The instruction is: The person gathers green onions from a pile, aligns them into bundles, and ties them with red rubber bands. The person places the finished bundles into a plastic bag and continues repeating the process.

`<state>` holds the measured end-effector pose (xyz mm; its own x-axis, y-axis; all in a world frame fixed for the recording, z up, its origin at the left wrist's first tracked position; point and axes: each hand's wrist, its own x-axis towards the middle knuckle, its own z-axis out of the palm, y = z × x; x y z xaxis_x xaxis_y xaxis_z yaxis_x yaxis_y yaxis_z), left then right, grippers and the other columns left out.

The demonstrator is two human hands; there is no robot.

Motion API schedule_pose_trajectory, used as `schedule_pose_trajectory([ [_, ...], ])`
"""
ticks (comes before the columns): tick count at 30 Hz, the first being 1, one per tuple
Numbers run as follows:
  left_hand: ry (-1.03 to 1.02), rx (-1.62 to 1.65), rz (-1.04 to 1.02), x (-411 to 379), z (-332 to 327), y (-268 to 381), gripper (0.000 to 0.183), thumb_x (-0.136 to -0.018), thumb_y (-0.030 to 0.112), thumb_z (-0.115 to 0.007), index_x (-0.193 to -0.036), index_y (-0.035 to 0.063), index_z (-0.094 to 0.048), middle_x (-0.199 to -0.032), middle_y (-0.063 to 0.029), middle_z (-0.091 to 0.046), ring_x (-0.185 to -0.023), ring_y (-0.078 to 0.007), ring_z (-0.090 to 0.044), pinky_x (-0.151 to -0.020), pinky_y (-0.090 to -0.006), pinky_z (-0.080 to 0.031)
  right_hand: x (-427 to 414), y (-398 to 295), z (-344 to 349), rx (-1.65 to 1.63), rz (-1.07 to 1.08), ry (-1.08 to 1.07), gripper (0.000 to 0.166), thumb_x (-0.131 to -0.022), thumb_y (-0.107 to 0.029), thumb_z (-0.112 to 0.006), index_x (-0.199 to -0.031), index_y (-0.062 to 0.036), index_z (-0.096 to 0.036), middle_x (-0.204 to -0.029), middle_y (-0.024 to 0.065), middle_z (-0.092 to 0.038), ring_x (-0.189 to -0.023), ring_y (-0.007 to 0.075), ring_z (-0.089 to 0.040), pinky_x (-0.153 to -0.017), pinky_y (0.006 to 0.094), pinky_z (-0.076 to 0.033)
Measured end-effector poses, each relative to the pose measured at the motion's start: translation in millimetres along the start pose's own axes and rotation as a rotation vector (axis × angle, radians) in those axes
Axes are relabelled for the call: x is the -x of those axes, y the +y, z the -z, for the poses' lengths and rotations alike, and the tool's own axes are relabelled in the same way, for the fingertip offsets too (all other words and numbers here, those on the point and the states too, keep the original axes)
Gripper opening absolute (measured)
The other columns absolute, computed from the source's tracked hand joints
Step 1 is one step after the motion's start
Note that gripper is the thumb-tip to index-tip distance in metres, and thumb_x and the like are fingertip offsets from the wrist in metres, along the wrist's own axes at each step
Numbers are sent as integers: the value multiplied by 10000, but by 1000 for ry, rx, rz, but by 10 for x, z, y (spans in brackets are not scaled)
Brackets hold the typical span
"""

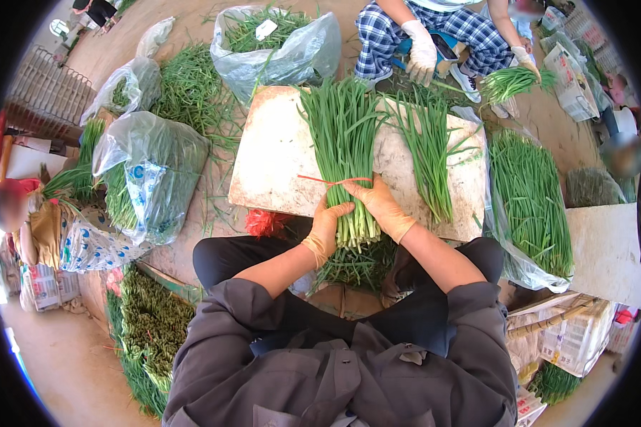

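A thick bunch of green Chinese chives (347,133) lies on a worn, pale board (272,155), its cut white ends towards me over the board's near edge. Around its lower stems runs a red tie (328,182) with a loose end sticking out to the left. My left hand (326,227), in a thin pale glove, grips the stems from the left, its thumb across them. From the right, my right hand (376,205), gloved alike, holds the bunch at the tie. A smaller loose heap of chives (427,160) rests on the board to the right.
Plastic bags of chives stand at the left (152,176) and beyond the board (278,53). Another open bag of chives (531,197) lies right. Red ties (267,221) hang under the board's near edge. A co-worker in checked trousers (481,40) sits opposite, gloved hand on chives.
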<state>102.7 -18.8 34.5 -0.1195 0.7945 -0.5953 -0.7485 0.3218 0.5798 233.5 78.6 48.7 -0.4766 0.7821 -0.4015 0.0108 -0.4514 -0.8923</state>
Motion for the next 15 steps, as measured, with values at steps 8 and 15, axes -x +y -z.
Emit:
schedule_pose_trajectory([
  [8,-216,-36,175,87,-98,192,639,-952,95,-737,-1522,116,-450,-1288,-152,-683,-1130,-339,-720,-922,-512,-635,-80,15,145,-13,-97,-93,523,-887,-244,-885,-1310,-36,-659,-1237,82,-733,-1122,203,-673,-993,356,-534],
  [15,-527,-19,185,85,136,355,916,-957,573,-683,-1624,40,-350,-1575,-191,-515,-1423,-378,-532,-1217,-567,-391,115,-258,102,71,108,-78,594,-856,-144,-896,-1361,-24,-608,-1270,68,-719,-1163,189,-655,-1041,347,-511],
])
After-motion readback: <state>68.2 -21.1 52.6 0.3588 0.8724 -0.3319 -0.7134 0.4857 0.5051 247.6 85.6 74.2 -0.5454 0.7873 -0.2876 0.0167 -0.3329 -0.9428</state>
